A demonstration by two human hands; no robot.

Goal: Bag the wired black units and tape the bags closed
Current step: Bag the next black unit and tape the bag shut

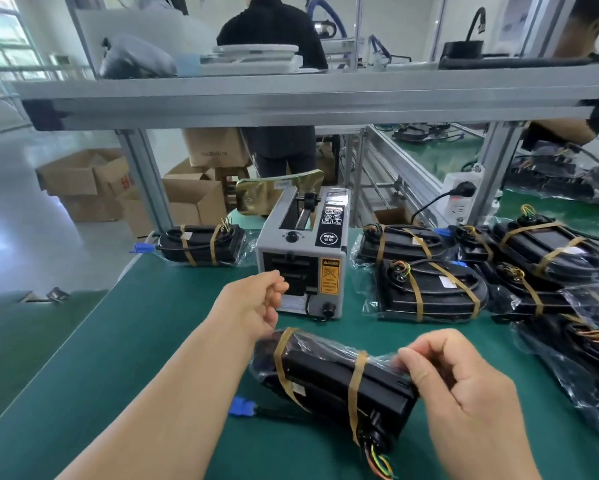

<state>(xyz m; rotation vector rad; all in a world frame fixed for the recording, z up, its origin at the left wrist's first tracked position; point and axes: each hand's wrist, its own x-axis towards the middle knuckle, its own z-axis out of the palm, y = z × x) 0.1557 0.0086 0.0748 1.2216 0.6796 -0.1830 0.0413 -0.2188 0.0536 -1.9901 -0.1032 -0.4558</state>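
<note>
Now the right hand [464, 393] pinches the clear bag [382, 360] around the black unit [322, 374]; the left hand [256, 303] is curled beside the tape dispenser [305, 258]; what it holds I cannot tell.

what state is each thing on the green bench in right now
black wired unit in clear plastic bag, bagged, two tan tape bands round it
right hand, pinches that bag's end
grey box-shaped tape dispenser, upright
left hand, fingers curled at that dispenser's slot, tape unseen
bagged units at right, taped, piled

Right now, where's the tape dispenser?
The tape dispenser sits mid head view on the green mat, just beyond the left hand, bagged units either side.
</note>
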